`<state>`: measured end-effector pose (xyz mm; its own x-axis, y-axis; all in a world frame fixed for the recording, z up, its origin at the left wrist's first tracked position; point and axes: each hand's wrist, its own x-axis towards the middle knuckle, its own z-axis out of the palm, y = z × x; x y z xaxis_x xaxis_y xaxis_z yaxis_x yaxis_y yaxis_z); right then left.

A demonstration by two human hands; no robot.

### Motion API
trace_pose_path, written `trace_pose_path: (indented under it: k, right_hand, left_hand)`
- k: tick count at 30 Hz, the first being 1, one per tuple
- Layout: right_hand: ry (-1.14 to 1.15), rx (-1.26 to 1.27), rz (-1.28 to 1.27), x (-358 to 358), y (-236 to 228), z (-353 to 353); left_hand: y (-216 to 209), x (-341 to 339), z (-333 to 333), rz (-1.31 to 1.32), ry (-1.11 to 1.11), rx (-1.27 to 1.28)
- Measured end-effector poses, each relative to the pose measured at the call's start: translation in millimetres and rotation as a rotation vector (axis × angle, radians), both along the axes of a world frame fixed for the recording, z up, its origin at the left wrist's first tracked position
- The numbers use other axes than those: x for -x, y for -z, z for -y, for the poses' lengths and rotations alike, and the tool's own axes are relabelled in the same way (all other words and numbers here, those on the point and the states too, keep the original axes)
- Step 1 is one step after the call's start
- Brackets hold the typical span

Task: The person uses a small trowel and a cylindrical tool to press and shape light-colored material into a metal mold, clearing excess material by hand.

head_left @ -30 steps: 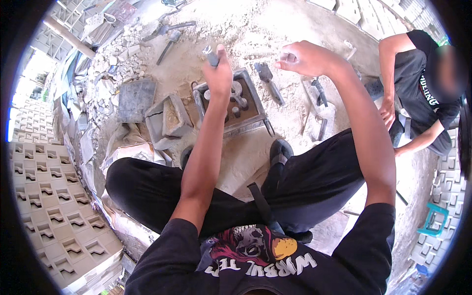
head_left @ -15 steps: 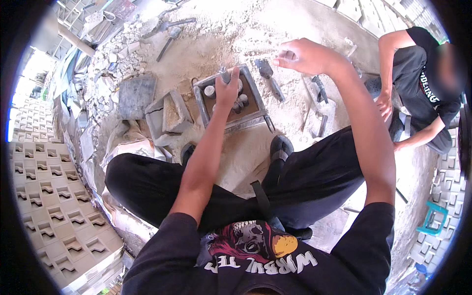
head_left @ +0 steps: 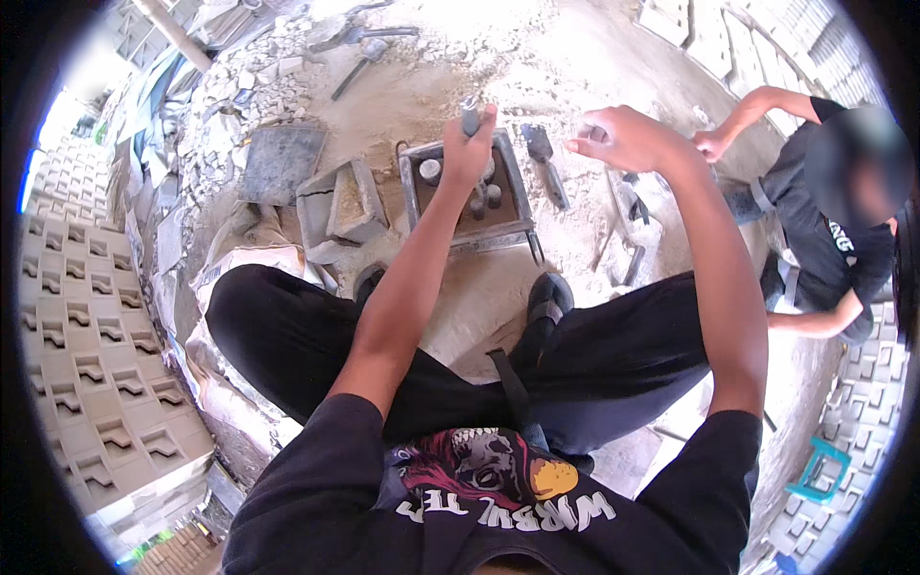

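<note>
My left hand [head_left: 468, 151] is closed around an upright grey cylindrical piece [head_left: 470, 117], whose top sticks out above the fist. It is above a square grey frame box [head_left: 525, 196] on the dusty ground. Several short grey cylinders stand on the brown surface inside the box, among them a pale round-topped one [head_left: 430, 171]; my hand and forearm hide part of them. My right hand [head_left: 628, 139] is raised to the right of the box, fingers loosely bent and thumb apart, with nothing visible in it. Between the box and that hand lies a flat-bladed trowel [head_left: 546, 165].
Left of the box are a grey hollow block [head_left: 340, 206] and a dark square plate [head_left: 283, 165]. A hammer [head_left: 359, 69] lies farther off near rubble [head_left: 216, 120]. At right a person [head_left: 815, 192] crouches close to my right arm. Patterned blocks [head_left: 105, 374] are stacked at left.
The view has shifted, moving the ground things slightly right and the nearer ones up. My left hand keeps its grip. The other person's hand has risen toward my right wrist.
</note>
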<state>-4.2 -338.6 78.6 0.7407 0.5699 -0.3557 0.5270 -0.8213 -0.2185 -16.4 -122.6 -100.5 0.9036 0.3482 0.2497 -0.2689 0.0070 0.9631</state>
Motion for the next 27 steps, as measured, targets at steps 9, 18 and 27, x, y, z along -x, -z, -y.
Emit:
trace_pose_path:
  k: [9, 18, 27]
  right_hand:
    - [-0.064, -0.103, 0.064, -6, 11, -4]
    - [-0.173, -0.214, 0.130, -7, 13, -6]
    - [-0.080, -0.133, 0.018, 1, 14, -11]
  left_hand:
    - [-6, 10, -34, -0.033, 0.035, 0.169]
    - [22, 34, -24, -0.034, 0.191, 0.071]
    - [17, 37, -28, -0.172, 0.306, 0.130]
